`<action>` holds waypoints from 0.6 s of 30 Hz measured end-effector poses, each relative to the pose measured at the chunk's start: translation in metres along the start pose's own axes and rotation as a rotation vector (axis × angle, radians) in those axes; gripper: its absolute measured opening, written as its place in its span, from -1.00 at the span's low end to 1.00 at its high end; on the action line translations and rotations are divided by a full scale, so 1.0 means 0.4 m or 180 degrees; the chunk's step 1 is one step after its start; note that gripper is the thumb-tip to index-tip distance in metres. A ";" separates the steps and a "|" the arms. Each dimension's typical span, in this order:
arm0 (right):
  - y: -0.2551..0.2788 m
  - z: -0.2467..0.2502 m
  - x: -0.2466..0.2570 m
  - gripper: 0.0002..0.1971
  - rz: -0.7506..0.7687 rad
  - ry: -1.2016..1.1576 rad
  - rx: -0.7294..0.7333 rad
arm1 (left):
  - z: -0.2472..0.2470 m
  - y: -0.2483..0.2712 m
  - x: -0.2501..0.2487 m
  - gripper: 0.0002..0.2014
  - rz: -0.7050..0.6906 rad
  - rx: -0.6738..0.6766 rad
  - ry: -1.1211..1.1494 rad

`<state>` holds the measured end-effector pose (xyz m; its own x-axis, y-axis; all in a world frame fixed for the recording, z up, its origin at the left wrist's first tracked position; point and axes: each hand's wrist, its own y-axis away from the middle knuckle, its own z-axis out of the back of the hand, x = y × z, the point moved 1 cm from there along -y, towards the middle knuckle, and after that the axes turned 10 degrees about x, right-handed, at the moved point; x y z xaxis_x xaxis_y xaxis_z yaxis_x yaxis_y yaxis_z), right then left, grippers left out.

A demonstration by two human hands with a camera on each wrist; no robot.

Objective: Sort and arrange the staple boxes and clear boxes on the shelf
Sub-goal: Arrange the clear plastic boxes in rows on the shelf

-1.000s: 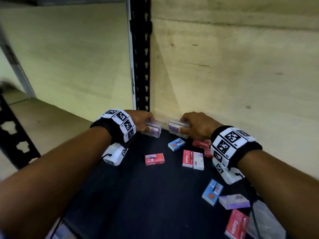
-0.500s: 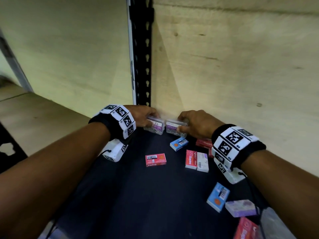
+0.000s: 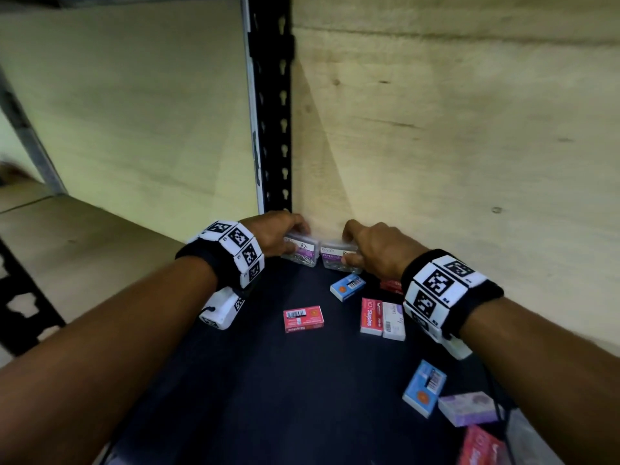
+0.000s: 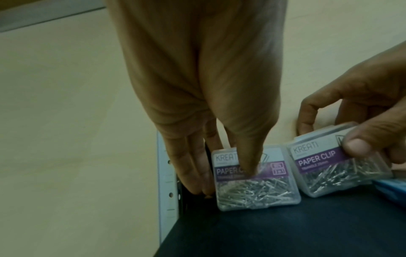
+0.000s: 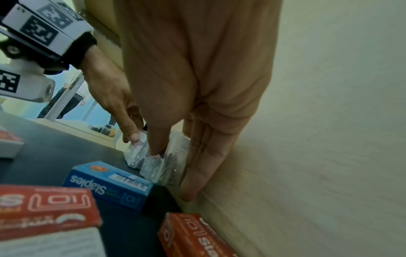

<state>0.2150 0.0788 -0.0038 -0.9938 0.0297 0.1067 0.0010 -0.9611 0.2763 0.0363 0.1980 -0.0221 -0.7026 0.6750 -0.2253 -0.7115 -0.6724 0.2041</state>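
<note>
Two clear paper-clip boxes stand side by side at the back left corner of the black shelf (image 3: 268,380). My left hand (image 3: 285,229) pinches the left clear box (image 3: 300,251) (image 4: 255,180), thumb on its front, fingers behind it by the upright. My right hand (image 3: 369,246) (image 5: 173,172) pinches the right clear box (image 3: 337,258) (image 4: 342,165), which is tilted, with the fingers between it and the wall. Loose staple boxes lie on the shelf: a red one (image 3: 303,318), a blue one (image 3: 347,286) (image 5: 110,184), and a red and white pair (image 3: 371,316).
A black slotted upright (image 3: 273,112) stands at the corner and a wooden wall (image 3: 469,146) runs along the back. Near the front right lie a blue staple box (image 3: 424,387), a purple-tinted clear box (image 3: 466,408) and a red staple box (image 3: 483,448).
Both hands have carried their clear boxes further back into the corner. The two boxes now sit closer together, almost touching, near the wall.
</note>
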 end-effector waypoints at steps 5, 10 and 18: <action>0.005 -0.001 0.007 -0.61 -0.0007 0.0142 -0.0080 | -0.002 0.000 0.009 -0.61 -0.0021 -0.0084 -0.0072; 0.004 -0.006 0.012 -0.60 -0.0001 0.0284 -0.0156 | -0.008 0.003 0.017 -0.59 0.0032 -0.0139 -0.0087; 0.004 -0.004 0.007 -0.59 -0.0021 0.0250 -0.0161 | 0.027 0.052 -0.015 -0.50 0.0560 -0.0366 -0.0547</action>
<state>0.2119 0.0770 -0.0046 -0.9994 0.0165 0.0293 -0.0094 -0.9736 0.2279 0.0258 0.1833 -0.0064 -0.8142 0.5799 -0.0288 -0.5790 -0.8073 0.1141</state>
